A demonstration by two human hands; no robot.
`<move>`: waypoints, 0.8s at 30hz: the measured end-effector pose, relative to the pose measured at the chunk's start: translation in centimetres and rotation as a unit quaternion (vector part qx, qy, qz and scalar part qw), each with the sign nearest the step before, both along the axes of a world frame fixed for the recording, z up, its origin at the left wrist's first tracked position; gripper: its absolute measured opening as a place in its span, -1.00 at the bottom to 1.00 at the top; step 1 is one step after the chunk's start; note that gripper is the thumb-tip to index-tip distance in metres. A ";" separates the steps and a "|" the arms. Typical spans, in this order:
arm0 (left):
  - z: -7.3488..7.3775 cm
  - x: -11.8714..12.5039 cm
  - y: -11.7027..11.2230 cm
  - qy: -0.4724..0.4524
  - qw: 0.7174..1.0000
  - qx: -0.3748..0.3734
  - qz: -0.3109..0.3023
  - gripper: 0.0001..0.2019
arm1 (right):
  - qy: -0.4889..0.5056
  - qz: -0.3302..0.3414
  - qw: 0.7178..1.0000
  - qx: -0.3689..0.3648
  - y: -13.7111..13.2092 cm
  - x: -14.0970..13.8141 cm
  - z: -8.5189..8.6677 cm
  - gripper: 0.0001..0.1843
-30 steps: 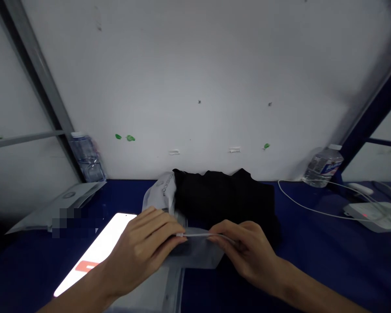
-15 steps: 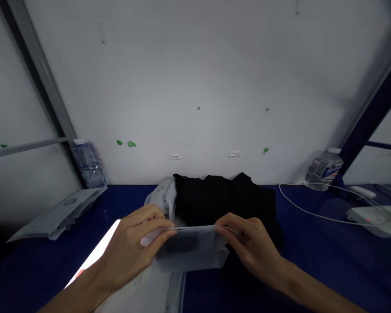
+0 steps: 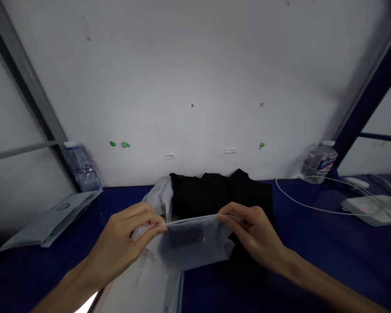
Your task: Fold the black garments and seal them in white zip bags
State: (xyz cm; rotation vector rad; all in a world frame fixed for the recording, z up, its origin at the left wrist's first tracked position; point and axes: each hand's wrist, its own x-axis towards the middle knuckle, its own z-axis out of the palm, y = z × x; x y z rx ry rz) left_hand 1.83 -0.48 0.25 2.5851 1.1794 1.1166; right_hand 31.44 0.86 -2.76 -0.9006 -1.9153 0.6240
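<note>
Between my hands a frosted translucent plastic bag [image 3: 195, 243] is held up by its top edge, with a block of dark print showing on it. My left hand [image 3: 127, 243] pinches the left end of that edge between thumb and fingers. At the right end, my right hand [image 3: 250, 230] grips the same edge in a closed pinch. Behind the bag lies a heap of black cloth [image 3: 221, 191]. Beside the heap, a crumpled printed plastic bag [image 3: 163, 191] leans against its left side. Flat printed plastic packaging [image 3: 146, 287] lies under my left hand.
Grey flat pouches [image 3: 52, 221] rest on the blue table [image 3: 299, 234] at left. A plastic bottle [image 3: 83, 167] stands at the left corner, another labelled bottle [image 3: 319, 163] at the right. A white cable [image 3: 299, 203] runs to a white box [image 3: 365, 208]. A pale wall rises behind.
The bag's right end has risen slightly, so its top edge now slopes, and its print shows more clearly. My left hand has shifted slightly left. Both hands keep their pinch.
</note>
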 end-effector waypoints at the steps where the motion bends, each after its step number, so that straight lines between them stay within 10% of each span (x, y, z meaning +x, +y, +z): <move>1: 0.1 0.0 0.0 0.000 1.000 -0.007 0.004 -0.92 | 0.000 0.000 1.000 0.001 0.0 0.0 0.1 -0.76; 14: -0.2 -0.5 0.9 -0.056 0.991 -0.091 0.084 -0.83 | 0.000 -0.011 1.000 -0.026 0.1 0.2 -0.4 -0.72; 24: -0.1 -0.5 1.0 -0.059 0.995 -0.078 0.021 -0.90 | -0.002 -0.027 1.000 -0.008 0.6 0.5 -0.4 -0.72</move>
